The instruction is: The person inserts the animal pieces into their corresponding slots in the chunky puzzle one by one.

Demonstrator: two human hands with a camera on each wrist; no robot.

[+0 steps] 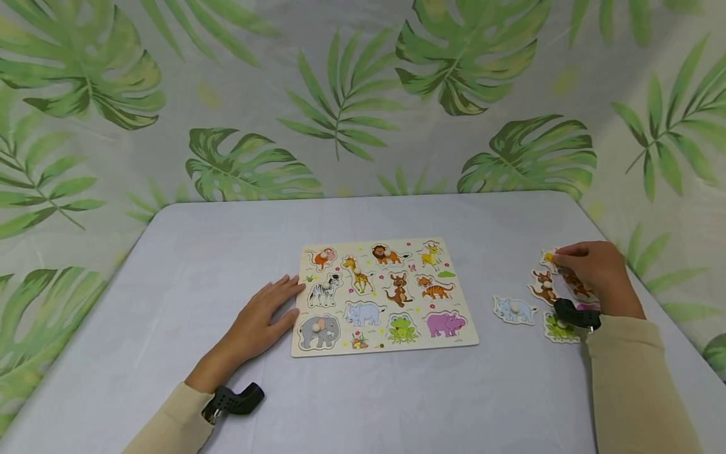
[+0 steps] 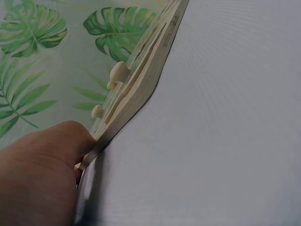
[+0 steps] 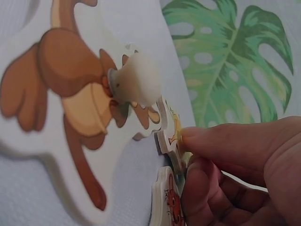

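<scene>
A wooden animal puzzle board (image 1: 377, 301) lies mid-table, with knobbed pieces such as the elephant (image 1: 319, 331) and giraffe (image 1: 358, 274) in it. My left hand (image 1: 263, 318) rests at its left edge, fingers extended; the thumb (image 2: 70, 141) touches the edge in the left wrist view. At the right, my right hand (image 1: 595, 271) pinches the yellow antelope puzzle piece (image 1: 547, 258) between thumb and fingers. Close by lie the kangaroo piece (image 1: 544, 288), a brown-orange piece (image 1: 581, 287) partly under the hand, the frog piece (image 1: 558, 331) and the blue rhino piece (image 1: 515, 310).
A pink piece (image 1: 588, 307) is mostly hidden by the right wrist's black camera (image 1: 575, 315). White cloth covers the table (image 1: 397, 403). Behind it hangs a leaf-patterned curtain (image 1: 351, 101). In the right wrist view, the kangaroo's round knob (image 3: 138, 80) stands up close to the camera.
</scene>
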